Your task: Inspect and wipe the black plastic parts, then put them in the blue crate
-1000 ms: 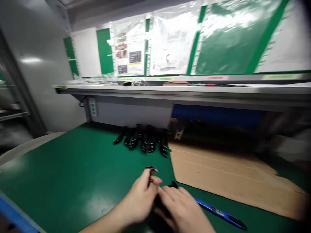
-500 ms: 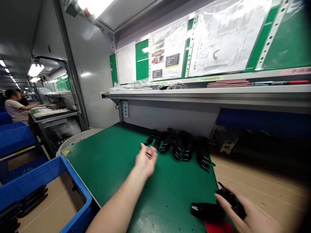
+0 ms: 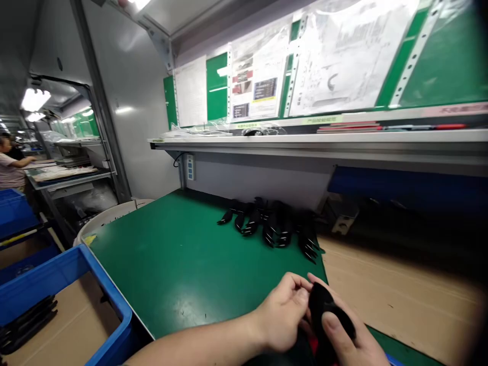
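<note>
Both my hands meet low in the view over the green bench mat (image 3: 183, 264). My right hand (image 3: 351, 345) is wrapped round a black plastic part (image 3: 324, 310), thumb lying on its top. My left hand (image 3: 282, 315) is closed, its fingertips pinching the same black part from the left. A row of similar black clawed parts (image 3: 274, 226) lies farther back on the mat, near the rear wall. Something red (image 3: 313, 345) shows just under my hands.
A sheet of cardboard (image 3: 400, 295) covers the bench to the right. A blue crate (image 3: 64, 310) with black parts and a cardboard liner stands at lower left beside a white bin (image 3: 102, 218). A shelf (image 3: 305, 140) with posted papers runs above. Another person (image 3: 11, 162) works far left.
My left hand has pulled back from the row of black parts and joined my right hand on the black part. The right hand has lifted that part and moved left.
</note>
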`<state>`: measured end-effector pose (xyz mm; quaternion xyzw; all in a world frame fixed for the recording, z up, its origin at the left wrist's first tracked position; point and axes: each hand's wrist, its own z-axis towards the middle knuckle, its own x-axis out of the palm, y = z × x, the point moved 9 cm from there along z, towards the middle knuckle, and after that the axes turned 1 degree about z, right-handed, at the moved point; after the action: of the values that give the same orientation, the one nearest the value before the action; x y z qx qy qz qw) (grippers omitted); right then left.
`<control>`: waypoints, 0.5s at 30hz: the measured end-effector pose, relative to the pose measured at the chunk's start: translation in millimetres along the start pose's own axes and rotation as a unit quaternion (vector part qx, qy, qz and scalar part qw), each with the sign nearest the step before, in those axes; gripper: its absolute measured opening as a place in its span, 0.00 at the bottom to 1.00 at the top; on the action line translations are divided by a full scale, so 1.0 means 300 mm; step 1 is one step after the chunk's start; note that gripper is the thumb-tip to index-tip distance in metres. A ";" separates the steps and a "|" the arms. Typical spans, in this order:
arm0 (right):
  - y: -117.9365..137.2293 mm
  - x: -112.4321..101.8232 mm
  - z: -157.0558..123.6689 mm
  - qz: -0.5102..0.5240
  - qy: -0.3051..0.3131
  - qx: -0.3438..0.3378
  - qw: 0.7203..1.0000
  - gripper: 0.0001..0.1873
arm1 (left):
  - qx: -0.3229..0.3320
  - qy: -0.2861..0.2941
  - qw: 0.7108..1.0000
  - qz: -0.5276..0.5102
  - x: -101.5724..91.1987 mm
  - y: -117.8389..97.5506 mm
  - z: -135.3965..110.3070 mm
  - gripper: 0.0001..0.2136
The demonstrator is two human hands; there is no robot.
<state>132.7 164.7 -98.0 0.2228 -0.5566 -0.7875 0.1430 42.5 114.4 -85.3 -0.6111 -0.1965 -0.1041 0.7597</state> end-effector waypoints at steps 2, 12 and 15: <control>0.058 0.037 -0.028 0.020 0.002 0.003 1.000 0.33 | -0.010 0.011 0.999 -0.029 -0.003 0.020 -0.028 0.30; 0.137 0.080 -0.065 0.052 0.040 0.001 0.998 0.23 | -0.175 -0.069 0.976 -0.110 0.005 0.133 -0.089 0.18; 0.140 0.049 -0.068 -0.027 0.006 -0.029 0.999 0.21 | -0.206 -0.069 0.966 -0.138 0.039 0.149 -0.105 0.23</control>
<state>129.4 126.8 -67.0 0.2377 -0.5269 -0.8054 0.1316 76.2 95.0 -125.6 -0.7271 -0.3056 -0.2039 0.5800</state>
